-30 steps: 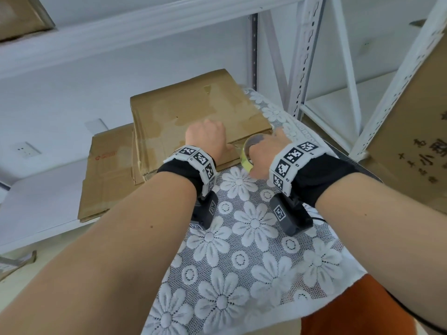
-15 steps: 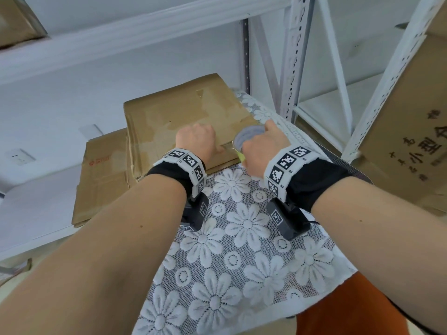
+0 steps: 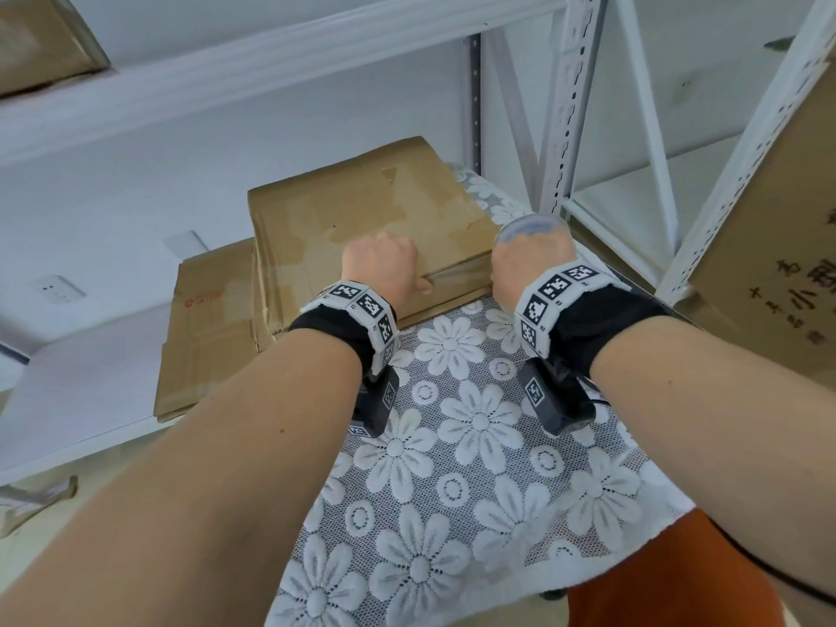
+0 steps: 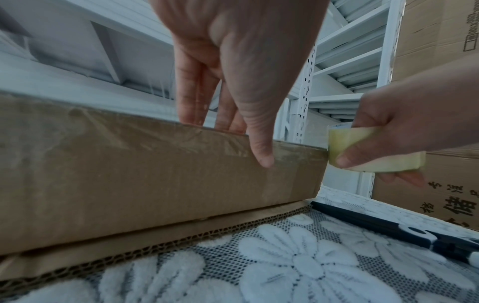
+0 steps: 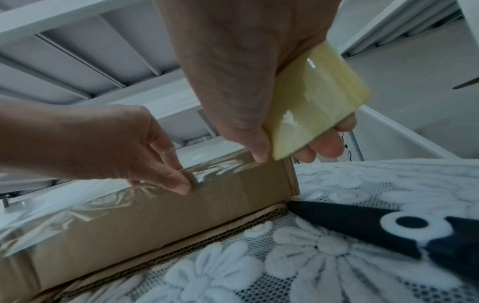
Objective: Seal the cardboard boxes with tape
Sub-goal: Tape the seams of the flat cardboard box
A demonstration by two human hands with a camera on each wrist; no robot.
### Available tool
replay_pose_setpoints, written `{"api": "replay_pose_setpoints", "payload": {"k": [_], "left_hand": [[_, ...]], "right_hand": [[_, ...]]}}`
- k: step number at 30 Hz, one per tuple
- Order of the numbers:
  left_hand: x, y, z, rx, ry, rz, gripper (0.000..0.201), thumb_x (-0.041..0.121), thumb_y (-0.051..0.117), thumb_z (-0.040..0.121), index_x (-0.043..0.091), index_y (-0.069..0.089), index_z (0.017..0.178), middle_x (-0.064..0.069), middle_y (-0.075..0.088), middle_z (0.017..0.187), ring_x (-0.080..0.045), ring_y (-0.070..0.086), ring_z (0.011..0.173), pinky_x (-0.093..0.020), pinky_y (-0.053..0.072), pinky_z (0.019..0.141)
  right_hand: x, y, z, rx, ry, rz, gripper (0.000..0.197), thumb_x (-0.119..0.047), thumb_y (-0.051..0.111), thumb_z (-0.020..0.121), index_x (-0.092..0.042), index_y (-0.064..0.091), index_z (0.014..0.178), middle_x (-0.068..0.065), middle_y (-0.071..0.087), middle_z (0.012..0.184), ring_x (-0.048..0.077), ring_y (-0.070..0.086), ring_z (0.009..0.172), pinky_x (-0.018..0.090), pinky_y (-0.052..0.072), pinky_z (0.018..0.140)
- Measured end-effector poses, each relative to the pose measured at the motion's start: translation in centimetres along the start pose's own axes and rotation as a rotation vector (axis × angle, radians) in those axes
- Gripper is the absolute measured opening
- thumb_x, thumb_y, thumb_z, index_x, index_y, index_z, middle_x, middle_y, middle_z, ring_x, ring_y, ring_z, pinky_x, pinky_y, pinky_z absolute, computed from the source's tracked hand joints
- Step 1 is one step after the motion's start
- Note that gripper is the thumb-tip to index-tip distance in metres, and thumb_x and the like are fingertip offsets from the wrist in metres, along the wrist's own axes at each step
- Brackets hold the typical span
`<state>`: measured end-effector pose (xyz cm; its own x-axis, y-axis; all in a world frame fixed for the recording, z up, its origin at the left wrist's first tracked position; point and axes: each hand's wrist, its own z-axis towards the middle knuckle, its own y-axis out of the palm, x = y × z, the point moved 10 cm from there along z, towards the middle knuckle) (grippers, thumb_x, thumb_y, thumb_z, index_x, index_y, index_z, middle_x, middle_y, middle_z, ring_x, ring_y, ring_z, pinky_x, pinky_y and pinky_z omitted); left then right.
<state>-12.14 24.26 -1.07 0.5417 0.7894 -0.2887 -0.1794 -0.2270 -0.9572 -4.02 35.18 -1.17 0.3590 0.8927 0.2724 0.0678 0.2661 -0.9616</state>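
A flat cardboard box [image 3: 362, 219] lies on the lace-covered table. A strip of clear tape [image 5: 225, 168] runs along its front top edge. My left hand [image 3: 384, 264] rests on that edge, fingers straight on the top. Its thumb [image 4: 261, 157] presses the tape onto the front face. My right hand [image 3: 527, 269] grips a yellowish tape roll [image 5: 311, 102] at the box's right front corner. The roll [image 4: 362, 151] is still joined to the strip on the box. The fingertips of both hands are hidden in the head view.
Flattened cardboard [image 3: 203, 337] lies under the box and sticks out to the left. A dark object with a white ring [image 5: 388, 225] lies on the flower cloth [image 3: 475, 445] by the right corner. White metal shelving [image 3: 565, 106] stands behind, and a large printed carton [image 3: 778, 246] at right.
My right hand has drawn the tape roll rightward along the front edge to the box's right corner. The left hand has stayed pressing on the edge.
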Motion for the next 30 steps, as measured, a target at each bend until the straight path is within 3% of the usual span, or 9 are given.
{"api": "replay_pose_setpoints", "payload": {"k": [3,9,12,14,19,22,24,27,30], "left_hand": [[0.0,0.0,0.2,-0.002,0.002,-0.001,0.051,0.065,0.062,0.081,0.015,0.063,0.090,0.002,0.044,0.064,-0.019,0.052,0.066,-0.030,0.042,0.059],[0.2,0.0,0.2,0.005,0.016,0.011,0.051,0.064,0.061,0.082,0.014,0.062,0.091,0.001,0.046,0.067,-0.019,0.054,0.069,-0.030,0.044,0.060],[0.2,0.0,0.2,0.005,0.027,0.015,0.051,0.063,0.061,0.083,0.013,0.063,0.094,0.000,0.051,0.074,-0.020,0.054,0.071,-0.030,0.046,0.062],[0.2,0.1,0.1,0.001,0.035,0.017,0.050,0.061,0.061,0.084,0.013,0.064,0.098,-0.001,0.052,0.077,-0.020,0.054,0.072,-0.031,0.046,0.063],[0.5,-0.3,0.0,0.002,0.061,0.026,0.041,0.049,0.065,0.088,0.010,0.063,0.101,-0.001,0.047,0.074,-0.022,0.051,0.073,-0.032,0.043,0.063],[1.4,-0.7,0.1,0.007,0.118,0.038,0.043,0.043,0.068,0.088,0.010,0.054,0.112,0.000,0.047,0.077,-0.022,0.050,0.074,-0.032,0.041,0.062],[2.5,-1.0,0.3,0.011,0.162,0.047,0.047,0.046,0.066,0.089,0.014,0.050,0.119,0.002,0.047,0.075,-0.021,0.050,0.073,-0.032,0.041,0.060],[3.5,-1.1,0.7,-0.015,0.137,0.048,0.047,0.057,0.058,0.090,0.016,0.060,0.113,0.002,0.051,0.079,-0.019,0.052,0.076,-0.030,0.043,0.062],[4.3,-1.0,1.3,0.001,0.092,-0.068,0.049,0.056,0.058,0.090,0.010,0.061,0.106,-0.002,0.059,0.093,-0.019,0.056,0.083,-0.030,0.040,0.066]], "right_hand": [[-0.3,0.5,0.7,0.007,-0.028,0.026,0.033,-0.009,0.041,0.093,-0.012,0.040,0.061,-0.002,0.040,0.056,0.012,0.035,0.054,0.030,0.034,0.072],[-0.1,-0.8,0.5,0.031,0.032,0.016,0.024,-0.005,0.044,0.084,-0.014,0.041,0.062,0.000,0.039,0.058,0.011,0.038,0.057,0.029,0.031,0.066],[-0.1,-0.9,0.8,-0.021,0.069,-0.007,0.016,-0.005,0.046,0.078,-0.012,0.052,0.064,0.001,0.049,0.065,0.017,0.048,0.070,0.028,0.039,0.070],[-0.4,-0.8,1.1,-0.046,0.064,0.010,0.017,-0.006,0.048,0.078,-0.015,0.055,0.065,-0.002,0.050,0.064,0.015,0.047,0.066,0.027,0.039,0.067],[-0.4,-0.3,1.0,-0.076,0.068,0.060,0.013,-0.010,0.045,0.086,-0.010,0.049,0.074,0.005,0.033,0.059,0.016,0.033,0.053,0.026,0.021,0.047],[-0.6,-0.4,1.1,-0.081,0.051,0.091,0.012,-0.009,0.046,0.087,-0.011,0.057,0.084,0.004,0.035,0.060,0.016,0.033,0.052,0.025,0.021,0.045],[-0.6,-0.6,0.9,-0.076,0.044,0.093,0.009,-0.009,0.046,0.087,-0.010,0.053,0.082,0.008,0.033,0.061,0.017,0.030,0.051,0.025,0.019,0.045],[-0.4,-0.6,1.0,-0.070,0.043,0.086,0.014,-0.008,0.046,0.087,-0.011,0.047,0.074,0.007,0.030,0.056,0.015,0.027,0.048,0.025,0.019,0.045],[-0.2,-0.1,1.2,-0.073,0.031,0.099,0.015,-0.007,0.046,0.085,-0.012,0.058,0.078,0.001,0.038,0.058,0.014,0.038,0.053,0.023,0.022,0.046]]}}
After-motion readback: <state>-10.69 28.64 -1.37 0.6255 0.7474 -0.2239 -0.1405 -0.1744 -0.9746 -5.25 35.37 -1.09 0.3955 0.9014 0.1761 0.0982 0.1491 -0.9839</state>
